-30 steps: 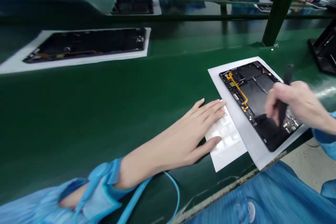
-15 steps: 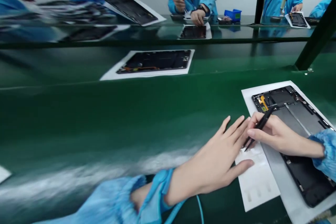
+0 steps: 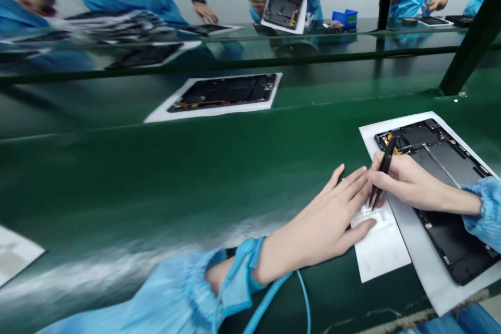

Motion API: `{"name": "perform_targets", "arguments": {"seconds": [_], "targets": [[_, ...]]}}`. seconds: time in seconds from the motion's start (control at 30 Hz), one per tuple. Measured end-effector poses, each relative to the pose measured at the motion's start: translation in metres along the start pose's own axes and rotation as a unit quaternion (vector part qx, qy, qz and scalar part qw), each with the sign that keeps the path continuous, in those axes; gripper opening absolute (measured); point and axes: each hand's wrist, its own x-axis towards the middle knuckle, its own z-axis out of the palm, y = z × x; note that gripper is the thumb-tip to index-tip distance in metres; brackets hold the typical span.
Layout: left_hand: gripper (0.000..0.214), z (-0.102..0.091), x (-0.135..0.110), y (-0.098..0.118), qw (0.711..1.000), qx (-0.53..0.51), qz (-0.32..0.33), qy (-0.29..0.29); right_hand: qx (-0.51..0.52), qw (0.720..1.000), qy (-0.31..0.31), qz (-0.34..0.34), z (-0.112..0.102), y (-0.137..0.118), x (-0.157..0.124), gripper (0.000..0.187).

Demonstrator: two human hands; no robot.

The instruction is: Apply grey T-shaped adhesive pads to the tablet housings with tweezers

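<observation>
My right hand (image 3: 407,180) grips black tweezers (image 3: 386,159), their tips pointing down at a small white sticker sheet (image 3: 383,250). Faint pale pieces show on that sheet near the tips; I cannot make out whether one is pinched. Flat on the sheet's left edge lies my left hand (image 3: 331,219), fingers spread and holding nothing. A blue wrist strap (image 3: 240,282) with a coiled cord circles the left wrist. Under my right forearm is an opened black tablet housing (image 3: 446,167) with an orange flex cable, resting on a white paper sheet (image 3: 407,250). My forearm hides part of the housing.
Another tablet housing (image 3: 227,91) on white paper lies across the green bench (image 3: 195,177). A dark slanted post (image 3: 469,47) rises at the right. Beyond the bench, several co-workers in blue coats handle similar housings. A pale sheet (image 3: 18,255) sits at the left edge.
The tweezers have turned more upright, with their tips still over the sticker sheet. My left hand stays flat. Across the bench, a co-worker has lifted a housing on paper.
</observation>
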Motion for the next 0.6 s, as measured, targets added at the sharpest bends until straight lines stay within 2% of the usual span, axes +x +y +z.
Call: {"name": "perform_targets", "arguments": {"seconds": [0.17, 0.43, 0.6], "targets": [[0.068, 0.0029, -0.0006, -0.005, 1.0, -0.004, -0.001, -0.004, -0.015, 1.0, 0.02, 0.012, 0.0011, -0.0024, 0.0044, 0.019], [0.071, 0.0025, -0.0007, -0.0066, 1.0, -0.001, 0.001, -0.014, 0.019, 0.997, 0.073, 0.018, 0.0059, 0.0032, 0.0022, 0.016], [0.07, 0.0011, 0.0, -0.0046, 1.0, -0.001, -0.002, -0.019, 0.0, 0.997, 0.075, 0.028, 0.0067, 0.002, 0.0037, 0.017]]}}
